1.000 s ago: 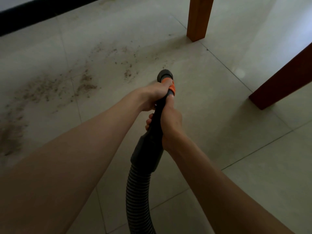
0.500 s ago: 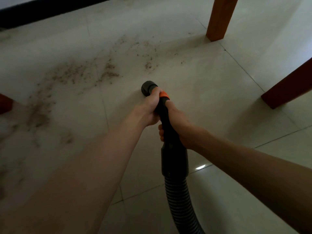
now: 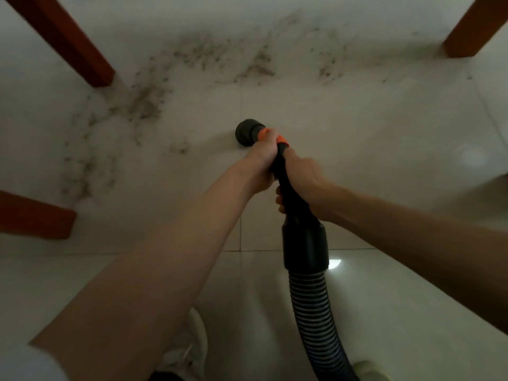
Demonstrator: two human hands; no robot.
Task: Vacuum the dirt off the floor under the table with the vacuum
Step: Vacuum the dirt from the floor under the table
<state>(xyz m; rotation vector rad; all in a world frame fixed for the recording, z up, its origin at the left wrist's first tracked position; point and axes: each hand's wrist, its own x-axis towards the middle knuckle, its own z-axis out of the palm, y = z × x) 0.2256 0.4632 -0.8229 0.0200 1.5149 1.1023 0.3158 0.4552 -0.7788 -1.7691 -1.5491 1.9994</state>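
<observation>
Nearest the person, a black ribbed hose (image 3: pixel 316 312) rose over glossy pale floor tiles (image 3: pixel 384 119) into a smooth black cuff and a slim vacuum handle (image 3: pixel 283 171) ringed in orange. The right hand (image 3: pixel 302 174) gripped that handle with fingers (image 3: pixel 279 200) curled tightly round it, and just ahead the left hand (image 3: pixel 261 166) clasped it too, fingers wrapped under and out of sight. Past them the round black nozzle (image 3: pixel 247 131) sat low over the tiles, short of the gritty brown dirt (image 3: pixel 148 103) scattered between the squared wooden table legs (image 3: pixel 68 42).
</observation>
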